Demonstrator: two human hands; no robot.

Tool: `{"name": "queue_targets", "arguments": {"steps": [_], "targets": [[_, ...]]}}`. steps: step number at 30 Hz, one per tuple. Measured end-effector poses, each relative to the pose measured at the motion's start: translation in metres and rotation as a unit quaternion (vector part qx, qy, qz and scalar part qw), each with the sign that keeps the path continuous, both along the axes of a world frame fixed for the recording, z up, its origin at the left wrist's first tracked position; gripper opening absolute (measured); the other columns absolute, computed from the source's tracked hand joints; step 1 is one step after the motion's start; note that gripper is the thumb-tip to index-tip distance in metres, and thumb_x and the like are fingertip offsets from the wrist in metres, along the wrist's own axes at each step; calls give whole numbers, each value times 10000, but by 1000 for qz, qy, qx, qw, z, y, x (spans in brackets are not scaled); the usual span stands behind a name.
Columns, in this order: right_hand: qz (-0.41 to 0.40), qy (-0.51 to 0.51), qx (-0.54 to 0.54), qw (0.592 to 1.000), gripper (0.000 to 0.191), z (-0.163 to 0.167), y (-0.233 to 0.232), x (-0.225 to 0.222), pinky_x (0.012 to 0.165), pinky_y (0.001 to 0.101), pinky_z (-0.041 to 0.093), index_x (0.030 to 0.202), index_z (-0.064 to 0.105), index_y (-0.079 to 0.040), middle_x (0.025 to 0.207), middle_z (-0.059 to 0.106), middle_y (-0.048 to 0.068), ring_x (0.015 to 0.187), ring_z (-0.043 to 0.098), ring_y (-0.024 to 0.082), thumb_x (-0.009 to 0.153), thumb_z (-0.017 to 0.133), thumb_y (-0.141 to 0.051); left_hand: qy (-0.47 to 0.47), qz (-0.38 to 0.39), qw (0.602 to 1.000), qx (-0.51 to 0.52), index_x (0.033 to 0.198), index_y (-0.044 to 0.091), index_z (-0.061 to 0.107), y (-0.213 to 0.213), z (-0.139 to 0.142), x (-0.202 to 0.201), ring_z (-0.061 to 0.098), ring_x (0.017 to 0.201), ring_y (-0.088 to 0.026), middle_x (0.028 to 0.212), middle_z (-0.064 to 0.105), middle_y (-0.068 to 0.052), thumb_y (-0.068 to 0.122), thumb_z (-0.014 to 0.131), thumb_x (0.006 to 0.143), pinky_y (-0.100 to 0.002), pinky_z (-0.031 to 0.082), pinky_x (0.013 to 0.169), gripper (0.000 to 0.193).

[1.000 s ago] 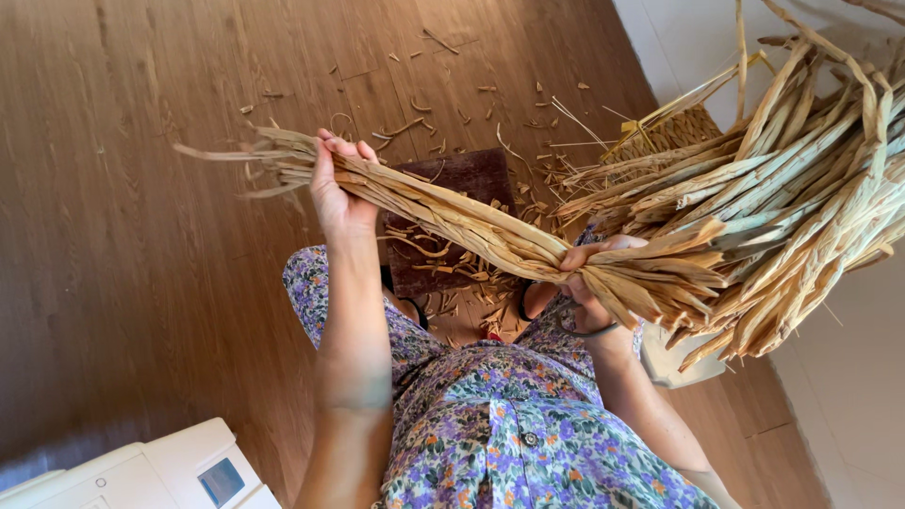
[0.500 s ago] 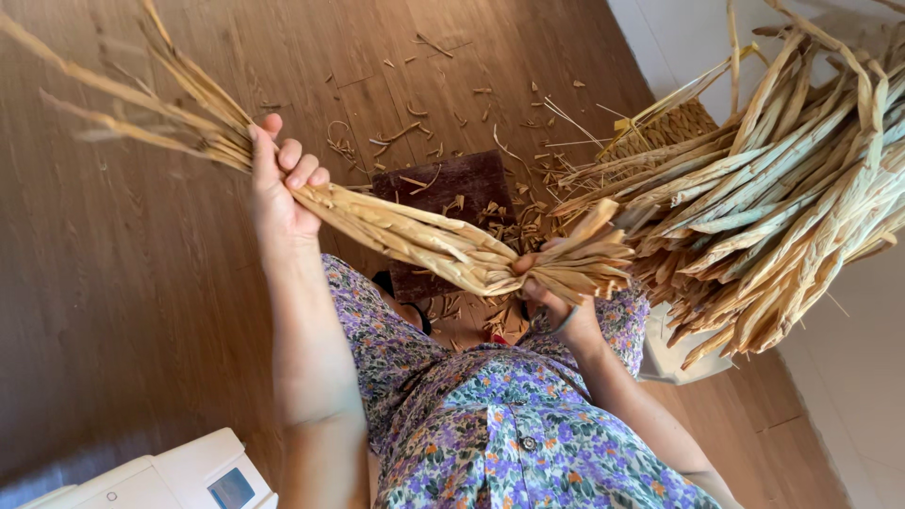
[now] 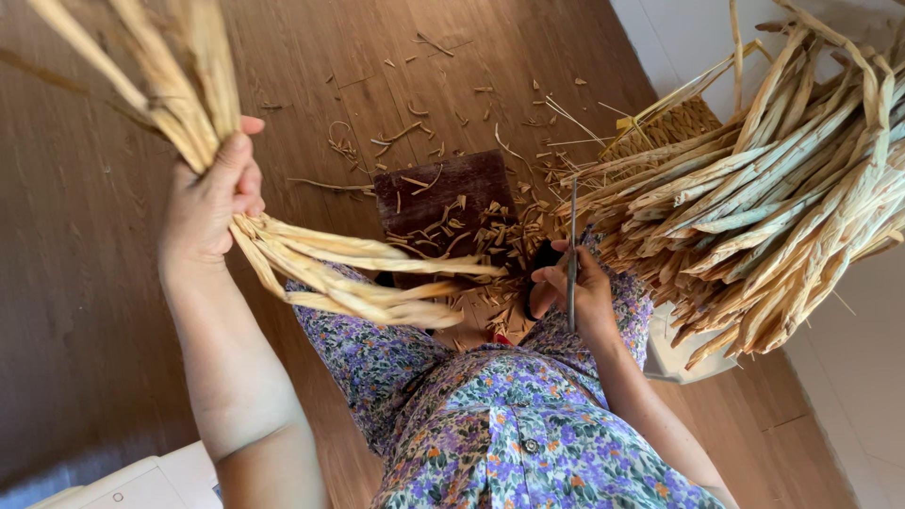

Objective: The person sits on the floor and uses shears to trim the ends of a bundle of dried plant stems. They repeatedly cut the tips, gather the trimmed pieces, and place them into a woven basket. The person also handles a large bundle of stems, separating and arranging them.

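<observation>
My left hand is raised at the left and grips a bundle of dried straw-coloured leaf strips; their cut ends hang toward the middle and their long ends fan up past the top left. My right hand is lower, over my lap, and holds dark-handled scissors with the blades pointing up. It is apart from the bundle. Below both hands lies a dark wooden board strewn with cut leaf scraps.
A large heap of dried leaf strips fills the right side, over a woven basket and a white container. Scraps litter the wooden floor. A white box sits bottom left. My floral dress fills the lower middle.
My left hand lifted the bundle up and to the left. My right hand let go of the bundle's ends, and the scissors now show in it.
</observation>
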State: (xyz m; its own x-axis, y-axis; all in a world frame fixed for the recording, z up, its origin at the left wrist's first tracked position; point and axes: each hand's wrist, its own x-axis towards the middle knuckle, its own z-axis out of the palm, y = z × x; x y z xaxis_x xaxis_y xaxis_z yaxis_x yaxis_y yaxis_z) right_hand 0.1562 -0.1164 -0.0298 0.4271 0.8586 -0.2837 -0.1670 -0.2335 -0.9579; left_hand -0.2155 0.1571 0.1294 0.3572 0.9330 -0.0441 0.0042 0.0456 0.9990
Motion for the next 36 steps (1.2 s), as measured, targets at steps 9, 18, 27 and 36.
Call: {"name": "queue_targets", "arguments": {"steps": [9,18,27,36], "targets": [[72,-49,-54,995,660,5,-1,3,423,229,420,1506,475,-86,805,780,65,566,714,137,903,714,-205,139,-62,988,-40,887,146,546,-22,-19,58,398,476,-64,617,456,63,556,588,969,-224,340,386,420],[126,-144,-96,977,792,6,-7,4,666,298,566,1501,479,-71,820,721,60,697,709,137,808,827,-230,124,-137,982,-43,938,92,614,-44,-65,102,393,456,-59,572,438,76,429,634,990,-227,344,402,341],[121,-118,-68,983,773,2,-9,7,686,292,564,1477,524,-60,835,702,49,725,693,133,801,837,-267,84,-119,986,-80,1145,9,748,-61,-95,115,388,465,-25,590,482,70,314,700,972,-226,291,407,355],[134,-113,-67,982,843,0,-9,4,683,316,552,1488,510,-97,817,686,46,746,673,149,765,844,-374,89,-63,990,-92,1111,8,763,-71,-91,115,365,400,-41,514,451,61,317,718,942,-231,291,368,355]]}}
